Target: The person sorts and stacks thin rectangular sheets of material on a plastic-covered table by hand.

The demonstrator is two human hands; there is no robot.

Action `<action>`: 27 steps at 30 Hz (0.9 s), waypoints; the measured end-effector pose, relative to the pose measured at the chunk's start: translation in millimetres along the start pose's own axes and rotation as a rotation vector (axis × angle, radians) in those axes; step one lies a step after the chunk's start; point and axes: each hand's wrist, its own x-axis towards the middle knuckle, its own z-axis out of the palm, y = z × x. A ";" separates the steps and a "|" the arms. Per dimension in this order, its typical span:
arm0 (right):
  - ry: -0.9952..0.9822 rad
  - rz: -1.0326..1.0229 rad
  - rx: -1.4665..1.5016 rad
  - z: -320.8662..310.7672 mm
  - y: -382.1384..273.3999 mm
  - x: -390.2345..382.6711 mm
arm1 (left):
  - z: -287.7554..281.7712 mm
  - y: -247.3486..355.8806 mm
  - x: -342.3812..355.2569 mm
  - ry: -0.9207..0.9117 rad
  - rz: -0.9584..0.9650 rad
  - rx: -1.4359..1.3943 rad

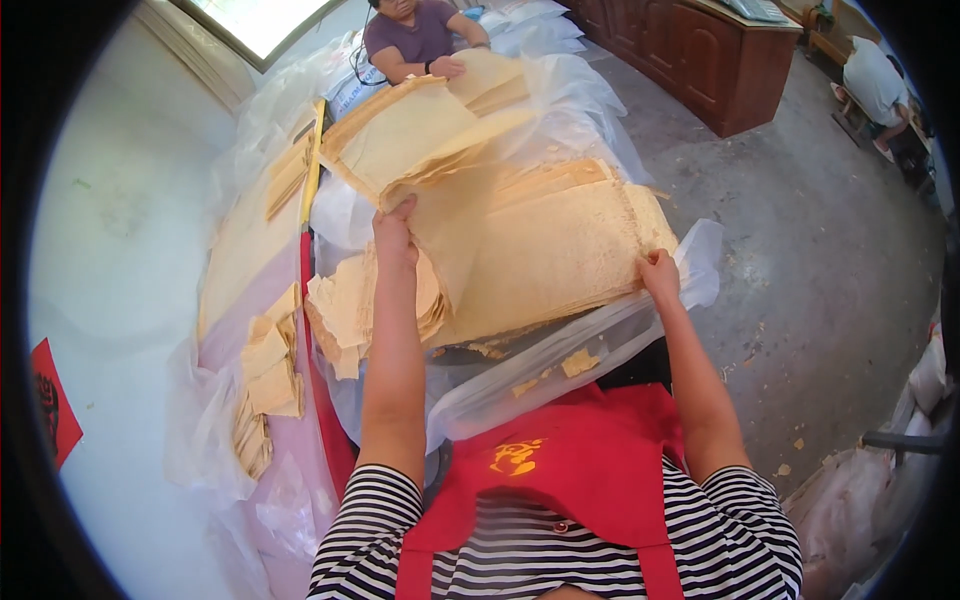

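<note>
Before me lies a wide stack of thin pale-yellow sheets (560, 235) with ragged, flaky edges. My left hand (395, 228) is closed on the edge of a thin sheet (450, 215), which is raised and blurred over the stack's left part. At the stack's right edge my right hand (658, 272) pinches a sheet's corner; whether it is the same sheet I cannot tell. Just beyond my left hand is another pile of sheets (400, 135). Broken pieces (340, 300) lie beside my left forearm.
Across the table another person (415, 45) handles sheets. Clear plastic film (540, 365) runs along the near edge, with flakes on it. Folded scraps (272, 365) lie to the left, past a red and yellow bar (308, 240). A brown wooden cabinet (700, 65) stands at the far right.
</note>
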 end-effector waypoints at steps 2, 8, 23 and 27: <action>-0.042 0.029 -0.034 -1.5 -9.0 0.9 | -9.0 -0.4 4.1 0.029 0.000 -0.032; -0.405 0.346 0.659 -8.4 -25.9 -2.9 | -13.2 -6.4 5.4 0.055 0.010 -0.090; 0.249 -0.338 -0.124 3.4 -48.4 -36.6 | 12.3 13.1 -21.6 0.019 0.159 0.328; -0.037 -0.744 -0.315 38.1 -52.1 -80.2 | 39.5 -8.8 -40.4 -0.139 0.697 0.776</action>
